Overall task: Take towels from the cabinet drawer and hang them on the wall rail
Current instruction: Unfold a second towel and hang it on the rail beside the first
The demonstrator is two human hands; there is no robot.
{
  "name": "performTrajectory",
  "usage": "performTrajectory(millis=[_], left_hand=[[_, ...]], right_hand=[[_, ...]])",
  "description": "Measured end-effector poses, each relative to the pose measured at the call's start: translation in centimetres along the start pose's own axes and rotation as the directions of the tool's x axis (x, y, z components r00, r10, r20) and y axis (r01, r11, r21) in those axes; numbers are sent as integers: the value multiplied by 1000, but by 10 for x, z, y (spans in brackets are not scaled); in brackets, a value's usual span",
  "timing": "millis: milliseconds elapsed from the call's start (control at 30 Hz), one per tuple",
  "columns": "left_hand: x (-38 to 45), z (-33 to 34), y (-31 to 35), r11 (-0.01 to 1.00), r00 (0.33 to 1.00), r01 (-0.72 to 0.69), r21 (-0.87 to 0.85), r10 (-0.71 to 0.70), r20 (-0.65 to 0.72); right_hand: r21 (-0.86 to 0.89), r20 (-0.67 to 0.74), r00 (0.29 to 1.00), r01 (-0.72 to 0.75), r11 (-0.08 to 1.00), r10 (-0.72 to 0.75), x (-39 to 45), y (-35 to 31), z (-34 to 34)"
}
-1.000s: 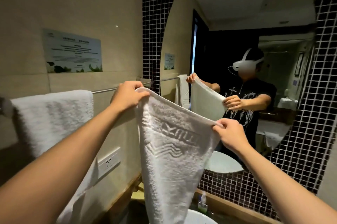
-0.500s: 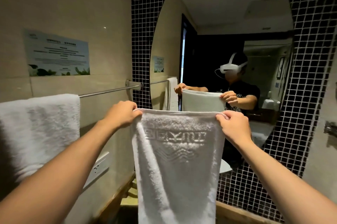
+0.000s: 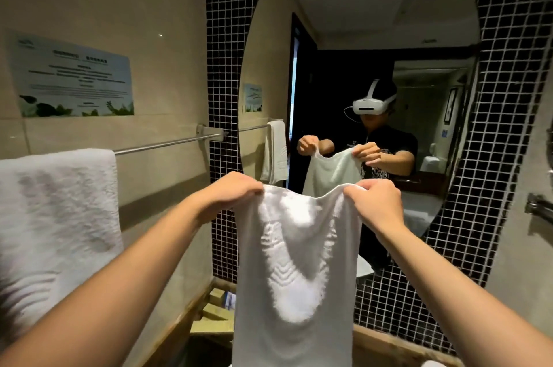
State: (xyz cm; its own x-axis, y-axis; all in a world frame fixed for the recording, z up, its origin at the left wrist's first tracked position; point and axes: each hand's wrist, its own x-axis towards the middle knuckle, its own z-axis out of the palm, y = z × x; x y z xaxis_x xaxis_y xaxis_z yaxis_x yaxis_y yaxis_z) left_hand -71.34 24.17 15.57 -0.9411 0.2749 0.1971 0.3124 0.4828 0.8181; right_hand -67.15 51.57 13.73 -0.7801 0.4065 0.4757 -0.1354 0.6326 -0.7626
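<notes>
Straight ahead, two bare forearms reach forward from the bottom corners, holding a white towel (image 3: 294, 262) up at chest level in front of an oval mirror (image 3: 374, 22). Fingers of the left hand (image 3: 229, 196) are curled over the towel's upper left corner, and fingers of the right hand (image 3: 375, 202) are curled over its upper right corner, so each hand grips the cloth. Between the two grips the top edge sags in a shallow dip, and the rest hangs straight down below the fingers, running out of the bottom of the view. A raised wave pattern shows on the fabric, slightly blurred.

To the left of the left fingers and a little above them, a metal wall rail (image 3: 167, 143) runs along a beige tiled wall. A second white towel (image 3: 57, 223) is draped over the rail's left part, well to the left of the held towel and apart from it. Above the rail a printed notice (image 3: 70, 75) with green leaves along its lower edge is fixed to the wall; its text is too small to read.

Behind the held towel, the mirror sits on a wall of small black tiles (image 3: 502, 127) and reflects a person wearing a white headset, holding the same towel. Below the left fingers, small packets (image 3: 220, 304) lie on a wooden counter (image 3: 398, 345).
</notes>
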Motion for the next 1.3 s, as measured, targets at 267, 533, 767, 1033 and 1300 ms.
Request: performTrajectory(millis=[267,533,767,1033,1300], left_hand=[[3,51,34,980,990,77,-185,-53,129],[11,55,25,994,990,95,-59,-88,109],[17,60,26,995,995,98,-24,-98,9],[20,69,28,992,994,94,-80,-98,-57],[9,75,36,984,992,10,-177,13,127]], right_hand=[[44,264,965,-9,999,-2,-14,-28,35],[215,462,884,-37,976,-68,-11,-24,37],[154,359,925,72,985,-123,-6,-22,40],[-10,327,918,243,970,-226,-8,-24,46],[56,310,934,169,984,-178,-1,-14,36]])
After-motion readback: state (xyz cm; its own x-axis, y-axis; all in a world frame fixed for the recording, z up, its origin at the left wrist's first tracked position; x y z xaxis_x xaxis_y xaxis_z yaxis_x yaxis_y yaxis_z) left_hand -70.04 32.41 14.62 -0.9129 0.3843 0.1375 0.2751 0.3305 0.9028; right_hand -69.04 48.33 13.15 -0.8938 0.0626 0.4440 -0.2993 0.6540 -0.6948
